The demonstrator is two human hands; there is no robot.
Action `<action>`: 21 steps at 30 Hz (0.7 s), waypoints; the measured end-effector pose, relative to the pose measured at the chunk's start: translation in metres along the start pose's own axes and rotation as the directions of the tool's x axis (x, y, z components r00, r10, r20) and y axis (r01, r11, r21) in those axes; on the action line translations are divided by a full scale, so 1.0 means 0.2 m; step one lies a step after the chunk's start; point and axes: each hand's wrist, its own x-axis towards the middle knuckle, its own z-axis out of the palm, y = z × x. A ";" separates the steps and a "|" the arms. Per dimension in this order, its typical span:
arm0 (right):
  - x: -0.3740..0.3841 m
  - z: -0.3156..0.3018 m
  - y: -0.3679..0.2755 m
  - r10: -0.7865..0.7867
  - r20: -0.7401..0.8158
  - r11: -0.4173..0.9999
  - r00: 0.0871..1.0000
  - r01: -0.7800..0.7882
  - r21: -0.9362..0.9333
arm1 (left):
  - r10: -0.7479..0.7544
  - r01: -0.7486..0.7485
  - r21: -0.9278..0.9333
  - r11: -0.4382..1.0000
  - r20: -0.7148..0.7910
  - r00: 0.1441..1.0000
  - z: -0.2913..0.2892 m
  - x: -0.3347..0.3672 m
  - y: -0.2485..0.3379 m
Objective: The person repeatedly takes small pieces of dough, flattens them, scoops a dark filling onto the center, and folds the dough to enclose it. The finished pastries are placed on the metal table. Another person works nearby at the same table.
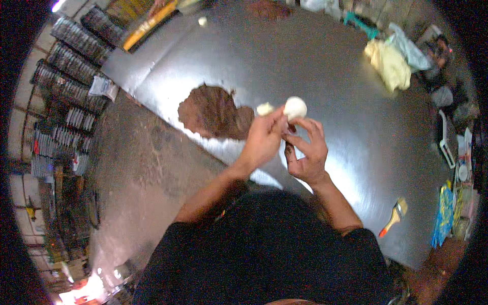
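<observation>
A smooth cream-white ball, apparently dough (295, 108), is at the fingertips of my left hand (263, 137), whose fingers are closed on it. Just below the ball, my right hand (308, 152) has its fingers bent inward close to the left fingertips. A small dark brown bit shows between the right fingers, too blurred to name. A small cream lump (264, 108) lies on the metal table just beyond my left hand. Left of that hand spreads a rough brown mass (211, 112) of soft, paste-like stuff.
The shiny metal tabletop (335, 66) runs away in front. A pale yellow lump (389, 66) lies at the far right, near a teal tool (362, 25). A brush (395, 216) rests at right. A long yellow bar (150, 25) crosses the far left edge; stacked dark trays (76, 56) stand beyond.
</observation>
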 end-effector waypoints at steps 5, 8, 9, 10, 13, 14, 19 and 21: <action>-0.32 -0.07 0.08 0.345 0.105 0.926 0.933 -0.356 0.122 | -0.148 0.143 0.216 0.966 0.005 0.989 -0.04 -0.13 -0.46; -0.43 -0.06 0.14 0.522 0.124 0.831 0.844 -0.536 0.150 | -0.444 0.398 0.207 0.894 0.284 0.850 -0.01 -0.19 -0.74; -0.44 -0.05 0.15 0.540 0.165 0.809 0.825 -0.563 0.167 | -0.473 0.531 -0.035 0.846 0.409 0.780 0.01 -0.22 -0.81; -0.44 -0.03 0.15 0.572 0.196 0.777 0.797 -0.602 0.182 | -0.500 0.688 -0.230 0.688 0.537 0.680 0.03 -0.23 -0.87; -0.33 0.00 0.14 0.543 0.217 0.800 0.811 -0.578 0.162 | -0.699 0.698 0.106 0.708 0.238 0.674 0.08 -0.21 -0.97; -0.28 0.00 0.13 0.495 0.178 0.829 0.851 -0.523 0.197 | -0.634 0.593 0.250 0.765 0.128 0.763 0.09 -0.22 -0.98; 0.04 -0.07 0.14 0.258 -0.055 0.934 0.965 -0.235 0.268 | -0.459 0.428 0.356 0.831 0.003 0.888 0.10 -0.25 -0.99; 0.08 0.00 0.15 0.204 -0.086 0.971 0.975 -0.190 0.147 | -0.594 0.588 0.092 0.804 0.084 0.800 0.06 -0.27 -1.00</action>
